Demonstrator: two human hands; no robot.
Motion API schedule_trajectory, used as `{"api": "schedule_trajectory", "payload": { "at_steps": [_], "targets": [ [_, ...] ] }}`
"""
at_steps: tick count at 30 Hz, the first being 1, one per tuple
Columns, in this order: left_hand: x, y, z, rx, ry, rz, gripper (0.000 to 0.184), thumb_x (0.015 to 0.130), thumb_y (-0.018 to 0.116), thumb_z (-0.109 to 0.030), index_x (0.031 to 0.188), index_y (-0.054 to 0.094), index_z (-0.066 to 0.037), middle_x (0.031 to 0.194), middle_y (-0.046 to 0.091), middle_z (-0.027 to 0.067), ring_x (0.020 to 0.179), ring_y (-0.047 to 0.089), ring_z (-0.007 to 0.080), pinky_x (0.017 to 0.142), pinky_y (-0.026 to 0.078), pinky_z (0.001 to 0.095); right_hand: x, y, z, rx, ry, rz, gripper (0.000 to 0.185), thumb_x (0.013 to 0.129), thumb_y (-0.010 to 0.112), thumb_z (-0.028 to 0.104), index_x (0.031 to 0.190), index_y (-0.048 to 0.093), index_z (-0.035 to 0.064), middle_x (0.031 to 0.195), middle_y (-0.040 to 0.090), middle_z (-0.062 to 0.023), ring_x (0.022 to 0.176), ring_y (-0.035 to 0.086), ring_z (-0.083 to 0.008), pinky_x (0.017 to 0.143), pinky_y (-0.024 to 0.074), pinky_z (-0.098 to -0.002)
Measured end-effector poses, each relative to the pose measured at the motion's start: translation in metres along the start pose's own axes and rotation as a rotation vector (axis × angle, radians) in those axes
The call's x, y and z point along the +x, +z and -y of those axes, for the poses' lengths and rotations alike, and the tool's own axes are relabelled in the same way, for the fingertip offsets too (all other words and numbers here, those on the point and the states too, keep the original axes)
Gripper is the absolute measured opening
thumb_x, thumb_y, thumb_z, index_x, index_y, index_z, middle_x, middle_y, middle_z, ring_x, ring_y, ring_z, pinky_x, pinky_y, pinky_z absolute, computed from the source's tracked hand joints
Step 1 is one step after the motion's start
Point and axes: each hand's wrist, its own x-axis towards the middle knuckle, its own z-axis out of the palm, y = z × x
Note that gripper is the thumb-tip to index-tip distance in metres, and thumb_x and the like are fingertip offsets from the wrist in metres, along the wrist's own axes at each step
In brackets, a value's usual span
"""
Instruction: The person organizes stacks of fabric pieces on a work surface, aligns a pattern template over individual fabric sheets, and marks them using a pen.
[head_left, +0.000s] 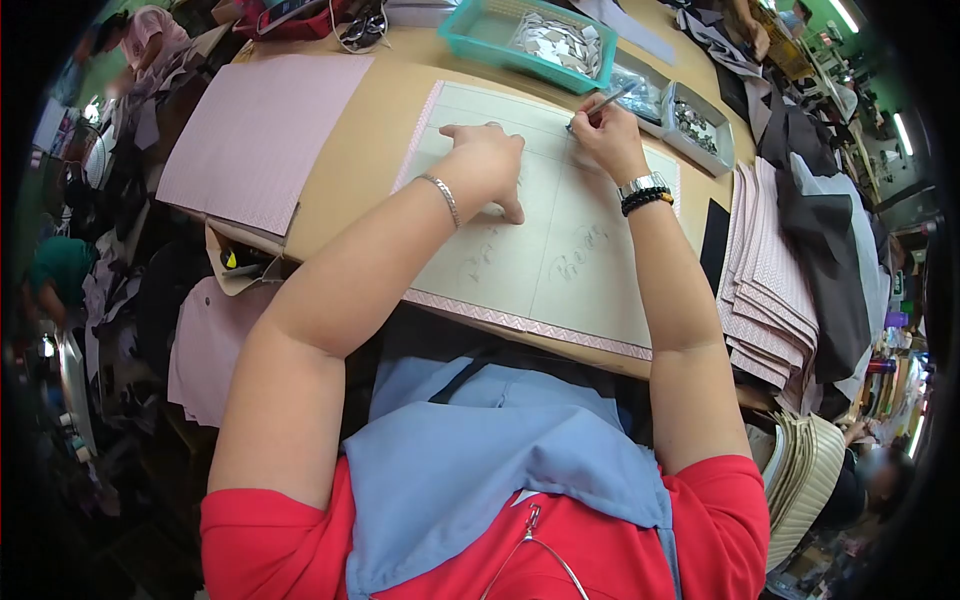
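Note:
A pale card template (pixel 590 270) with ruled lines and handwriting lies on pink patterned fabric (pixel 480 308), whose edges show around it. My left hand (pixel 488 165) rests on the card's upper left part with its fingers spread and nothing in it. Near the card's upper right, my right hand (pixel 607 130) is closed around a pen (pixel 620 92), its tip by the card's surface.
A teal basket (pixel 470 45) of small pale pieces stands at the back, beside a box of metal parts (pixel 725 158). Pink fabric (pixel 265 130) lies left; stacked pink pieces (pixel 765 270) and dark cloth (pixel 830 270) lie right. Other people are around the edges.

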Motion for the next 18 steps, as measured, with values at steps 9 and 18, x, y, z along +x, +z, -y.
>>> {"api": "schedule_trajectory", "payload": {
  "at_steps": [9, 18],
  "targets": [
    [-0.003, -0.003, 0.0, 0.0, 0.014, 0.006, 0.101, 0.055, 0.08, -0.062, 0.133, 0.046, -0.008, 0.128, 0.052, 0.0176, 0.114, 0.057, 0.0349, 0.095, 0.042, 0.0641, 0.0, 0.003, -0.001, 0.03, -0.016, -0.042, 0.023, 0.08, 0.062, 0.022, 0.085, 0.065, -0.0008, 0.069, 0.066, -0.0148, 0.065, 0.065, -0.0224, 0.065, 0.0506, -0.032],
    [-0.001, 0.0, 0.002, -0.005, 0.02, -0.008, 0.101, 0.056, 0.08, -0.062, 0.134, 0.046, -0.008, 0.129, 0.051, 0.018, 0.114, 0.057, 0.0345, 0.095, 0.043, 0.0621, -0.004, 0.0, -0.013, 0.133, 0.046, -0.072, 0.017, 0.08, 0.063, 0.018, 0.083, 0.061, 0.001, 0.067, 0.063, -0.0064, 0.061, 0.057, -0.0112, 0.061, 0.0484, -0.0275]
  ]
}}
